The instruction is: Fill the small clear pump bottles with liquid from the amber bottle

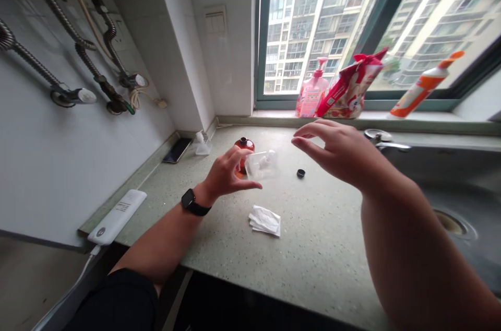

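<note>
My left hand (pixel 230 172), with a black watch on its wrist, curls round the left side of a clear plastic box (pixel 264 166). Its fingers are at the upper corner and its thumb is along the front. Something whitish shows faintly through the box. Behind these fingers stands a reddish-brown bottle (pixel 245 143) with a dark, uncapped neck, partly hidden. My right hand (pixel 331 148) hovers over the counter to the right, thumb and fingertips brought together in a pinch; what is between them, if anything, is too small to tell. Below it lies a black cap (pixel 300 174).
Folded white tissue (pixel 266 220) lies at the front of the speckled counter (pixel 313 247). A phone (pixel 177 150), a small clear container (pixel 202 144) and a white power strip (pixel 117 216) are on the left. The sink (pixel 462 174) is right; bottles (pixel 312 93) line the windowsill.
</note>
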A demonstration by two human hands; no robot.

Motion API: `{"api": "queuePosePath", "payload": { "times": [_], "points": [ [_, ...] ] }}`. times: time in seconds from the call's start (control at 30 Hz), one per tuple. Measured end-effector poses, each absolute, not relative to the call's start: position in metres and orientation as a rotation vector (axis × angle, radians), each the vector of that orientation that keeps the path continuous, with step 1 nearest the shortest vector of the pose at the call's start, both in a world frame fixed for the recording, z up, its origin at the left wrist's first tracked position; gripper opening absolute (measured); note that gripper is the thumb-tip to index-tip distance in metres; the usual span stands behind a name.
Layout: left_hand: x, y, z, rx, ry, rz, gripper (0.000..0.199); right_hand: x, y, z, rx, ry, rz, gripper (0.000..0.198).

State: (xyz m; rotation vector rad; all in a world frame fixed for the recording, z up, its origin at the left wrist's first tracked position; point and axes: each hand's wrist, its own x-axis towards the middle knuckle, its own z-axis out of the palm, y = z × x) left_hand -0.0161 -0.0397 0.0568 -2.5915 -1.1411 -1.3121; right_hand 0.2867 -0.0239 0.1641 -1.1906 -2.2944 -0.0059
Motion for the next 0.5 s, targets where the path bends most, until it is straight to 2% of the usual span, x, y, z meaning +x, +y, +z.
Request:
{"api": "queuePosePath", "payload": {
  "times": [0.23, 0.5],
  "points": [
    [-0.082, -0.050, 0.087, -2.105, -1.647, -1.445, 0.086, 0.302, -0.019, 0.168, -1.233, -2.274, 0.012, 0.044],
    [-0.152, -0.059, 0.041, -1.647, -2.340, -0.947, 0.063, 0.312, 0.004, 0.149, -1.415, -2.387, 0.129, 0.050]
  ]
}}
